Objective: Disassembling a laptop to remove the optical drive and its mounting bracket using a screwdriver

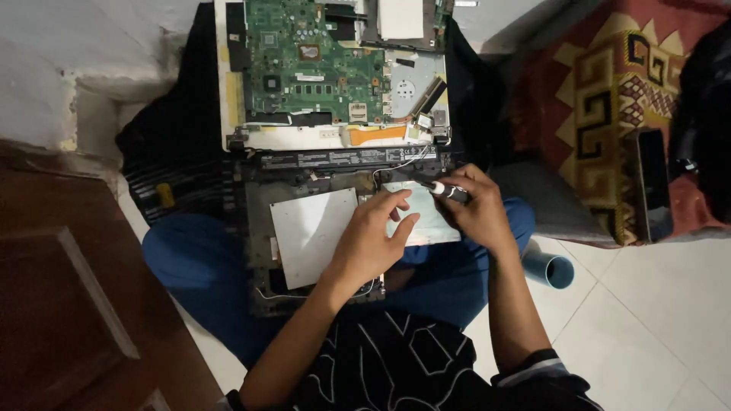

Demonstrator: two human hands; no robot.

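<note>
Over the lap-held laptop base (304,228), right hand (476,213) grips a screwdriver (449,191) pointing up-left; left hand (373,236) presses loosely open

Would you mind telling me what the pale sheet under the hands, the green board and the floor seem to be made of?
The pale rectangular sheet under the left hand looks like thin metal foil shielding: matte, flat, silvery grey. The green board seems a resin circuit board, studded with dark chips. The floor looks like glazed white ceramic tile, with grout lines. The right hand holds a dark, white-banded tool, probably plastic-handled.
</note>
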